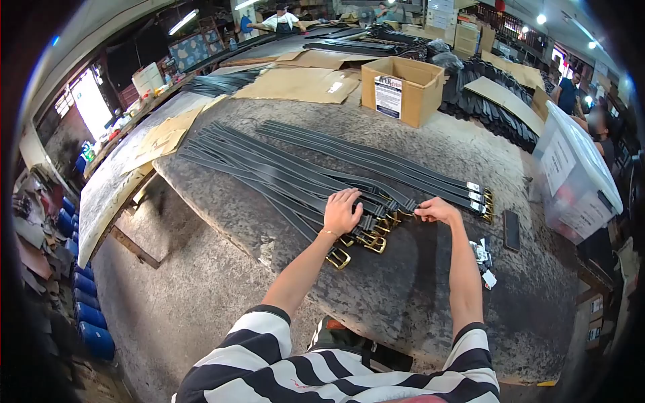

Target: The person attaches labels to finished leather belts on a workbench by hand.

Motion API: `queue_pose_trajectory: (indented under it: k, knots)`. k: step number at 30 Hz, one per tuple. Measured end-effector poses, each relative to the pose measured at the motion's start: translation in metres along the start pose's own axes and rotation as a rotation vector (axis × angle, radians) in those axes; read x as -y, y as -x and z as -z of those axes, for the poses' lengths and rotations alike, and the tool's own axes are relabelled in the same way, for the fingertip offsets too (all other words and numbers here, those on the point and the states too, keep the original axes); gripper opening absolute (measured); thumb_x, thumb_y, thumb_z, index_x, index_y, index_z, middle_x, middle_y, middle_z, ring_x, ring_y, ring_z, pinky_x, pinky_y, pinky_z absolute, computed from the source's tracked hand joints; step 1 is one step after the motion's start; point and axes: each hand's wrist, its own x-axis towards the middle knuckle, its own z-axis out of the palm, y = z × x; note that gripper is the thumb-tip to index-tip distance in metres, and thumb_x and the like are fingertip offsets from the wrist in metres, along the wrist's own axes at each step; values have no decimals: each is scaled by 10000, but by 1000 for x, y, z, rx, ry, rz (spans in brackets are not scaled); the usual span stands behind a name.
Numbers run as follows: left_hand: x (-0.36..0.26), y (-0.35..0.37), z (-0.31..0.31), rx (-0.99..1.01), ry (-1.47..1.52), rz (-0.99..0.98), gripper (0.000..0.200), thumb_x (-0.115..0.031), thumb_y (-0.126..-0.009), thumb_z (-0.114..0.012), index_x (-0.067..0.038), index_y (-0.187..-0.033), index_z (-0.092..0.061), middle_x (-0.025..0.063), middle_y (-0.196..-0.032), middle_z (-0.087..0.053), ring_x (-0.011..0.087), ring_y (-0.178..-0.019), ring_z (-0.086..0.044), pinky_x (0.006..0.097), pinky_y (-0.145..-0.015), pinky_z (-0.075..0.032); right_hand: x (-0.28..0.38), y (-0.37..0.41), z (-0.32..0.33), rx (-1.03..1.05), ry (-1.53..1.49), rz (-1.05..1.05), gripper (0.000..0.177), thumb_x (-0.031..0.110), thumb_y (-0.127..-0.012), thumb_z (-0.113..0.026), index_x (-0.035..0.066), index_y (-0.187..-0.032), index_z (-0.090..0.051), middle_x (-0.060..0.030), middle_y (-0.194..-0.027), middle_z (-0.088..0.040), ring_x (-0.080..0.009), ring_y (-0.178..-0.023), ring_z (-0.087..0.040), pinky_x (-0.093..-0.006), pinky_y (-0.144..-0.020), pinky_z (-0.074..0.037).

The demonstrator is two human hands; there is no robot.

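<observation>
A pile of black leather belts [269, 176] with brass-coloured buckles lies across the worktable, buckle ends toward me. My left hand [342, 212] rests on the pile near the buckles, its fingers stretched over the straps. With fingers pinched, my right hand [438, 211] holds the buckle end of one belt at the pile's right side; the fingers partly hide that buckle. Beyond it, a second, neater row of belts [376, 161] lies side by side, with white tags [474, 197] near the buckles.
A dark phone [512, 231] and small white tags [488, 278] lie to the right. An open cardboard box [410, 94] stands farther back. A clear plastic bin [574, 174] is at the right edge. Cardboard sheets [299, 85] and more belts cover the far table. Other people are in the background.
</observation>
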Motion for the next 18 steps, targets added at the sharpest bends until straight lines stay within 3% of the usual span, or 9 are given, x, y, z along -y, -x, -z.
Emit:
queue_pose_trajectory:
  k: [1, 5, 7, 8, 11, 15, 16, 17, 18]
  knots:
    - [0, 0, 0, -7, 4, 0, 358, -264, -915, -609, -77, -1215, -668, 97, -1294, -672, 289, -1244, -590, 443, -1068, -419, -1, 0, -2, -23, 122, -47, 251, 286, -926, -785, 40, -926, -737, -5, -752, -652, -91, -639, -533, -269, -580, -401]
    - [-1, 0, 2, -5, -7, -12, 350, -259, -915, -605, -82, -1210, -671, 100, -1291, -673, 292, -1235, -592, 444, -1062, -422, -15, 0, -9, -68, 253, 131, 267, 309, -925, -783, 46, -924, -737, 9, -732, -639, -77, -638, -535, -284, -596, -420]
    - [1, -3, 3, 1, 14, -33, 341, -259, -912, -604, -55, -1174, -681, 132, -1267, -686, 310, -1215, -618, 456, -1039, -452, -28, 0, -19, -28, -8, 231, 265, 264, -968, -730, 35, -844, -681, -16, -714, -645, -103, -671, -592, -291, -637, -469]
    - [-8, -6, 11, -28, 44, -60, 333, -253, -921, -591, -58, -1176, -681, 134, -1254, -694, 348, -1171, -633, 465, -1004, -473, -29, 2, -22, -84, 83, 233, 252, 244, -972, -724, 35, -844, -665, -26, -745, -663, -110, -670, -600, -294, -623, -478]
    - [1, -4, 3, 6, -9, -64, 344, -263, -934, -585, -68, -1202, -680, 131, -1291, -681, 339, -1177, -630, 462, -1016, -464, -46, -1, -39, -246, -185, 322, 253, 221, -899, -793, 15, -1035, -739, -39, -803, -710, -117, -710, -655, -301, -691, -531]
    - [6, 0, -2, -32, -39, -81, 320, -225, -942, -609, -70, -1216, -663, 120, -1274, -672, 321, -1193, -603, 449, -1024, -435, -58, 3, -71, -704, 141, 441, 353, 155, -832, -801, 32, -1154, -725, -124, -929, -742, -243, -845, -715, -364, -772, -556]
    - [5, 2, -3, -44, -28, -46, 320, -221, -942, -617, -55, -1213, -658, 130, -1269, -662, 329, -1191, -592, 448, -1019, -436, -48, 18, -81, -763, 132, 447, 364, 153, -829, -791, 43, -1169, -719, -160, -1025, -725, -307, -938, -703, -400, -856, -547]
    - [3, 4, -3, -56, -23, -9, 322, -217, -941, -626, -41, -1210, -652, 140, -1264, -652, 338, -1189, -581, 448, -1014, -437, -44, 26, -87, -826, 239, 416, 379, 153, -849, -794, 34, -1200, -716, -149, -1142, -695, -316, -1095, -650, -408, -955, -512]
    - [0, 7, -2, -116, 17, 0, 251, -179, -929, -662, -12, -1116, -650, 163, -1199, -632, 364, -1152, -562, 456, -1001, -437, -46, 31, -94, -914, 253, 457, 367, 157, -851, -788, 39, -1192, -720, -148, -1165, -686, -329, -1138, -622, -414, -989, -495]
